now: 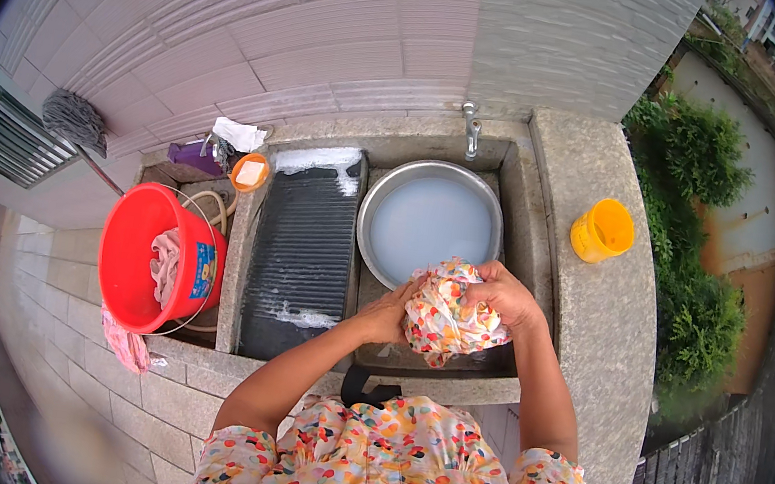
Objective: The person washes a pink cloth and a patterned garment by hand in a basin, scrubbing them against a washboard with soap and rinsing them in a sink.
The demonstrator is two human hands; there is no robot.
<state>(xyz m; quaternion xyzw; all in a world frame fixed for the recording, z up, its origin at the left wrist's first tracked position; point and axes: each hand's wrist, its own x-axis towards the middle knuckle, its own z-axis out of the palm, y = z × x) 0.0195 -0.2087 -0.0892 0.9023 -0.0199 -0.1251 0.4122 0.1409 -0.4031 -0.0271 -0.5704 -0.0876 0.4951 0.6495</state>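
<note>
A bunched, colourfully patterned cloth (454, 317) is held between my two hands over the near rim of a metal basin. My left hand (386, 314) presses the cloth's left side, its fingers partly hidden behind the folds. At the upper right, my right hand (509, 299) grips the bundle with the thumb across it. The round metal basin (366, 212) holds cloudy, whitish water and stands in the stone sink (535, 222), below a metal tap (470, 133). To its left lies a dark ribbed washboard (302, 241) with white suds at its far and near ends.
A red bucket (133, 257) with pink cloth inside stands at the left, another pink cloth (126, 341) hanging below it. An orange bowl (249, 172) holding a pale bar sits on the far-left ledge. On the right ledge stands a yellow cup (602, 231). A mop (76, 123) leans by the wall.
</note>
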